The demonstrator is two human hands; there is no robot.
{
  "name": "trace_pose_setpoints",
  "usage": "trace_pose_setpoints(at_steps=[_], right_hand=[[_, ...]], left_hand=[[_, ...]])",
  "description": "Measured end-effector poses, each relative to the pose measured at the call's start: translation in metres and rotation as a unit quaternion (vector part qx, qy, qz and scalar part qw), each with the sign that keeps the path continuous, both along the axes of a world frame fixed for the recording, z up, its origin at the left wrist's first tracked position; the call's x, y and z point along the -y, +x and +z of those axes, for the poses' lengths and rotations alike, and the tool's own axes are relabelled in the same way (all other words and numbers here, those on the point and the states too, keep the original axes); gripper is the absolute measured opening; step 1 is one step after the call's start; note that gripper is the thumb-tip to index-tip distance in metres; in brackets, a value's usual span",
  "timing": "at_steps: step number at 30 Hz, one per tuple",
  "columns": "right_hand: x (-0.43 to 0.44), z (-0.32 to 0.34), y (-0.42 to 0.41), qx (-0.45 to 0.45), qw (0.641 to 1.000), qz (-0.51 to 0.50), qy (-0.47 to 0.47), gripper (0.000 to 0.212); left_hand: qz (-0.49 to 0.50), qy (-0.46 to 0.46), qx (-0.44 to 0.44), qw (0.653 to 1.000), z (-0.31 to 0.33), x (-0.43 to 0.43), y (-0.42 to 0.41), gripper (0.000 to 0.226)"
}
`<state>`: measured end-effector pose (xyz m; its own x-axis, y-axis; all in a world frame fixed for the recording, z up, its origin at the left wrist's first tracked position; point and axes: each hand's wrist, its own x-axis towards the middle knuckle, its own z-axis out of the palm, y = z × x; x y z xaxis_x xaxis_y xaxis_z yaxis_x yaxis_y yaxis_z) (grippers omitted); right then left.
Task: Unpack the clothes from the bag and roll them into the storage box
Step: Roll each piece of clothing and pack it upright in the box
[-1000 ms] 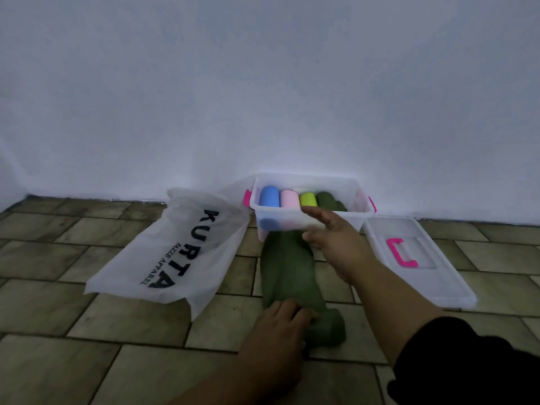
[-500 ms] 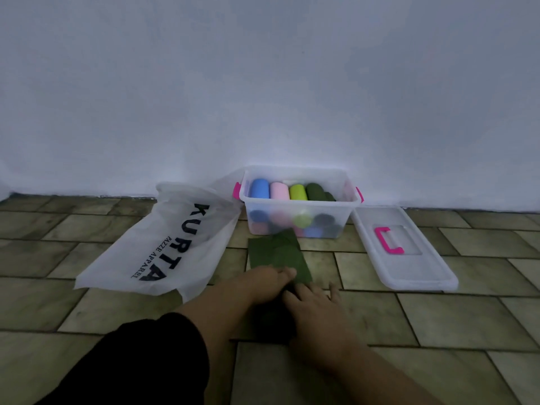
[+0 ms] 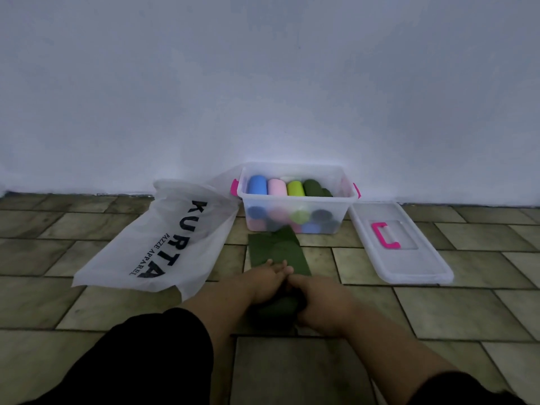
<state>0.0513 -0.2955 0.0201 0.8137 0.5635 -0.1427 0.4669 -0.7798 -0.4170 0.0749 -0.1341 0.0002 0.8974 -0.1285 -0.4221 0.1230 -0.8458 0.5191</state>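
On the floor tiles, left hand presses flat, right hand grip clasps the dark-green cloth strip; advise tight, even rolling.

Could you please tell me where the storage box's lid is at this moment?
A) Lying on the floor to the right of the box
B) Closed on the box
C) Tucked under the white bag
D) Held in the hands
A: the lid, pink handle facing up, lies flat on the floor just right of the open storage box.
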Motion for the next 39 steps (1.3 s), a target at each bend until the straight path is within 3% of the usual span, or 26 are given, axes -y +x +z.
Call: trace_pose_setpoints(at_steps=[3,7,9,11,14,17,19,22,25,29,32,35,39], right_hand=[[-0.004,0.006,0.013,-0.066,0.998,-0.002,-0.004,0.049],[-0.005,0.007,0.019,-0.122,0.992,-0.013,0.026,0.043],[-0.003,0.006,0.021,-0.142,0.988,-0.018,0.051,0.037],[-0.001,0.004,0.020,-0.136,0.989,-0.016,0.049,0.040],[0.004,-0.005,0.014,-0.049,0.998,-0.014,0.045,0.051],[0.015,-0.017,0.004,0.029,0.991,-0.033,0.128,0.036],[0.020,-0.022,0.002,0.031,0.988,-0.044,0.146,0.031],[0.022,-0.024,0.006,0.001,0.988,-0.057,0.143,0.025],[0.023,-0.024,0.009,-0.005,0.990,-0.050,0.133,0.026],[0.022,-0.031,0.005,0.075,0.992,-0.003,0.104,0.051],[0.020,-0.032,0.003,0.079,0.992,-0.010,0.095,0.043],[0.021,-0.029,0.008,0.055,0.993,-0.032,0.095,0.040],[0.023,-0.031,0.009,0.059,0.995,-0.022,0.072,0.056]], left_hand=[[-0.005,0.010,0.034,0.999,0.000,-0.002,-0.004,0.046],[0.000,0.015,0.276,0.961,-0.011,-0.004,-0.033,0.041],[-0.006,0.021,0.325,0.945,-0.024,-0.001,-0.055,0.039],[-0.005,0.043,0.335,0.941,-0.034,0.000,-0.068,0.036],[0.001,0.034,0.344,0.938,-0.033,-0.002,-0.066,0.027],[0.046,-0.024,0.265,0.963,-0.022,-0.006,-0.055,0.016],[0.050,0.019,0.248,0.967,-0.019,-0.008,-0.050,0.017],[0.014,0.111,0.327,0.938,-0.022,-0.008,-0.052,0.026],[-0.049,0.097,0.333,0.937,-0.031,-0.004,-0.065,0.040],[-0.034,0.089,0.311,0.945,-0.029,-0.011,-0.058,0.034],[-0.046,0.108,0.274,0.954,-0.021,-0.012,-0.046,0.041],[-0.065,0.122,0.300,0.944,-0.026,-0.014,-0.048,0.055],[-0.051,0.108,0.304,0.945,-0.032,-0.016,-0.051,0.042]])
